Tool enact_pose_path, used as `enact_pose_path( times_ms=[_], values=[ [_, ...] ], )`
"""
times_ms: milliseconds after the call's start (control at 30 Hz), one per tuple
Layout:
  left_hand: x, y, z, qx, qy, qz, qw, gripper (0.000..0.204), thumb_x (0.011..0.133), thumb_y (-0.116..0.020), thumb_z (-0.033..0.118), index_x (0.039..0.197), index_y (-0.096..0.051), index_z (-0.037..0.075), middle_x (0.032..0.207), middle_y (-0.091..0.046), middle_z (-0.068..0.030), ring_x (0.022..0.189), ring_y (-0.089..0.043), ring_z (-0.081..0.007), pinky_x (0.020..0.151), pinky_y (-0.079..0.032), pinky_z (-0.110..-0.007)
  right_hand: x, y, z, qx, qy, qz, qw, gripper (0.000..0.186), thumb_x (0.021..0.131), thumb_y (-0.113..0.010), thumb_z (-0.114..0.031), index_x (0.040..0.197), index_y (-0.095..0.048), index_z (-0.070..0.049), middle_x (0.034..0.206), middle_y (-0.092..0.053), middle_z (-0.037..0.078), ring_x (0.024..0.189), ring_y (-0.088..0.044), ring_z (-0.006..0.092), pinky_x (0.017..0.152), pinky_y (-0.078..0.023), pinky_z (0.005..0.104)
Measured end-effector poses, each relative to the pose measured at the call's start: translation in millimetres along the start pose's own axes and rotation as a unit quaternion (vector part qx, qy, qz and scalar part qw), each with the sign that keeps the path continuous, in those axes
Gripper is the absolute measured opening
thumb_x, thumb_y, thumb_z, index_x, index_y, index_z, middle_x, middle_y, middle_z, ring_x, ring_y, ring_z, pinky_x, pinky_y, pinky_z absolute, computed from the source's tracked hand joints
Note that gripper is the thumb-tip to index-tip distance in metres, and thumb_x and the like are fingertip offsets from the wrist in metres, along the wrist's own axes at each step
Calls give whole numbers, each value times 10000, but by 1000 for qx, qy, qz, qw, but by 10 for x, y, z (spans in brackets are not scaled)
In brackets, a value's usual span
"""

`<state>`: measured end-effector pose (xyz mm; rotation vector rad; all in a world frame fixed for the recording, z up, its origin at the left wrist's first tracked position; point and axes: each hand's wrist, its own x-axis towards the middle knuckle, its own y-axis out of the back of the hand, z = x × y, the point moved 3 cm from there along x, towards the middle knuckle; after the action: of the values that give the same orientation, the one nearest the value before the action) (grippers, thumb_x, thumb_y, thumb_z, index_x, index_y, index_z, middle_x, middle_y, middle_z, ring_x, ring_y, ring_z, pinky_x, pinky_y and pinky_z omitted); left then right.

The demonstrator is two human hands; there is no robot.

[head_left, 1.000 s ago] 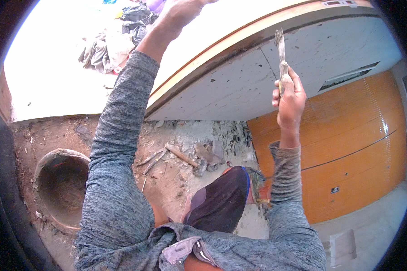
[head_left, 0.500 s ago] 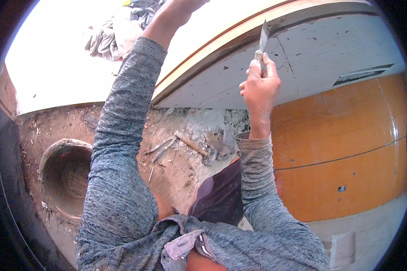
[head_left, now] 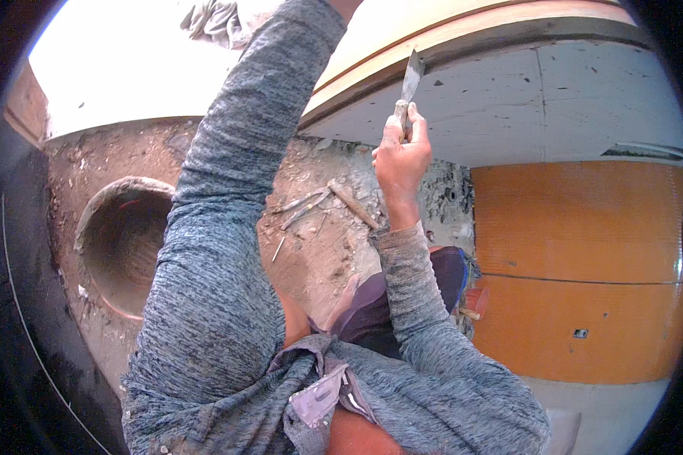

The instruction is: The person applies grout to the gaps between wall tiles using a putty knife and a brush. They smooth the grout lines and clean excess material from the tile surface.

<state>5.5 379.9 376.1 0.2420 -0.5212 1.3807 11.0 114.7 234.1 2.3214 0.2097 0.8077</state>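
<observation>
My right hand (head_left: 401, 155) grips a putty knife (head_left: 412, 72) by its mud-caked handle, blade pointing up at the dark grey band (head_left: 524, 30) beside the pale edge strip (head_left: 493, 15) of a white ledge. Whether the blade touches the band I cannot tell. My left arm (head_left: 247, 121) reaches up past the bright white surface (head_left: 121, 68); only the wrist of my left hand (head_left: 343, 6) shows at the top edge, its fingers out of frame. Below the band is a speckled white panel (head_left: 584, 91).
Grey cloth (head_left: 220, 23) lies on the ledge. On the dirt floor (head_left: 121, 152) are a round basin (head_left: 125, 246), a wooden-handled hammer (head_left: 353, 203) and pliers-like tools (head_left: 303, 208). An orange tiled wall (head_left: 577, 220) stands at right, with a red container (head_left: 474, 302) near my leg.
My right hand and the knife have moved left. My left arm has reached farther up, carrying the fingers out of frame. The view has shifted over the floor and ledge.
</observation>
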Motion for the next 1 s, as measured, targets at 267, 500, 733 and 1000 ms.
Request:
enact_pose_path(
  times_ms=[267,500,733,1000],
  values=[
    [-31,188,-32,-160,-16,-161,974,408,974,-608,336,1211,-687,13,1193,-663,-197,1085,-626,-282,967,-476,-390,-408,-575,627,-5,-2,-20,1000,454,927,-587,-105,1341,-547,76,1234,-661,289,1147,-669,385,967,-529,425],
    [-153,293,13,-151,-53,-204,966,400,980,-598,338,1204,-692,21,1201,-669,-185,1092,-635,-280,954,-489,-390,-807,-1126,1188,15,-29,-27,999,396,969,-581,-125,1317,-564,65,1221,-673,275,1142,-675,355,961,-526,404],
    [-239,372,73,-136,-84,-230,960,392,985,-587,340,1198,-697,29,1209,-675,-173,1099,-644,-278,941,-501,-390,-1179,-1586,1630,-10,-66,-63,996,401,960,-559,-191,1312,-565,0,1230,-665,257,1148,-633,437,958,-507,483],
    [-393,257,119,-104,-135,-260,950,385,992,-575,342,1190,-703,38,1218,-683,-160,1107,-654,-275,926,-515,-389,-1366,-1687,1905,-46,-121,-124,984,334,939,-556,-223,1195,-648,-29,1056,-705,258,1008,-670,452,856,-528,512]
  ],
)
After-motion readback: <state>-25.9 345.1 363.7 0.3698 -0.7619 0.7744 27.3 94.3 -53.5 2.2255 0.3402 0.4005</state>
